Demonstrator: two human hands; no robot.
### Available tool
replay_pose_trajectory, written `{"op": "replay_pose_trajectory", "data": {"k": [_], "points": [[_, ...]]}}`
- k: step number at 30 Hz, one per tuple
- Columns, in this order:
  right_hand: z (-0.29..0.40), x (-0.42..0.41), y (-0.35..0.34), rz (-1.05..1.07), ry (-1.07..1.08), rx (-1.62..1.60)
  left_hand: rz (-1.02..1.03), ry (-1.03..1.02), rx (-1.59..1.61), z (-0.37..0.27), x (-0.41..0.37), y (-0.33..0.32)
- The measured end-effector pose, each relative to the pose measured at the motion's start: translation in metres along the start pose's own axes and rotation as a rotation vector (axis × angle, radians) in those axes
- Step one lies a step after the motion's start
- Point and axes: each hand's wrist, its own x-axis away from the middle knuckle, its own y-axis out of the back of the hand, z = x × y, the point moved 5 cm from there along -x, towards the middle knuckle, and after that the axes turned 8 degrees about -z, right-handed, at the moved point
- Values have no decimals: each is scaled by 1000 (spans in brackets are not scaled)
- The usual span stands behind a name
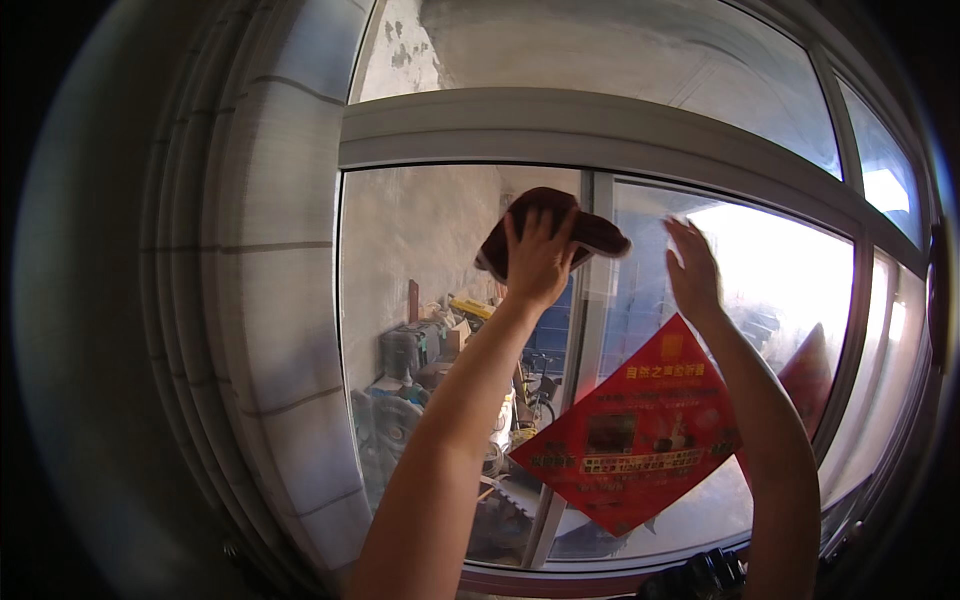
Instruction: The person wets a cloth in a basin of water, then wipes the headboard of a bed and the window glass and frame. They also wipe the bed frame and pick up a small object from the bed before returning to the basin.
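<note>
My left hand (pixel 538 259) presses a folded dark brown cloth (pixel 600 234) against the upper part of the left window pane (pixel 420 232). Its fingers are spread over the cloth, and one end of the cloth reaches across the upright frame bar (pixel 598 300). My right hand (pixel 691 274) is raised before the right pane (pixel 645 217), holding nothing, thumb apart from the fingers. Whether it touches the glass I cannot tell. Below it a red diamond-shaped sheet (pixel 637 427) with printed writing is on the window; my right forearm passes in front of its right corner.
A tiled wall edge (pixel 289 300) borders the window at left. A thick crossbar (pixel 525 120) runs above the panes. Through the glass show a dark case (pixel 409 349), a bicycle (pixel 541 390) and other stored items. A black object (pixel 697 576) sits at the bottom edge.
</note>
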Motion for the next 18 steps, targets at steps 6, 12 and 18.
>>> {"op": "replay_pose_trajectory", "data": {"k": [6, 12, 18], "points": [[-75, 49, -41, 129, -89, 423, -19, -134, -25, 29, -24, 5], [-93, 50, -42, 37, -13, 402, -306, -90, -209, 193, -13, 68], [-87, 49, -51, 77, -11, 429, -442, 247, -2, 254, 11, 86]]}}
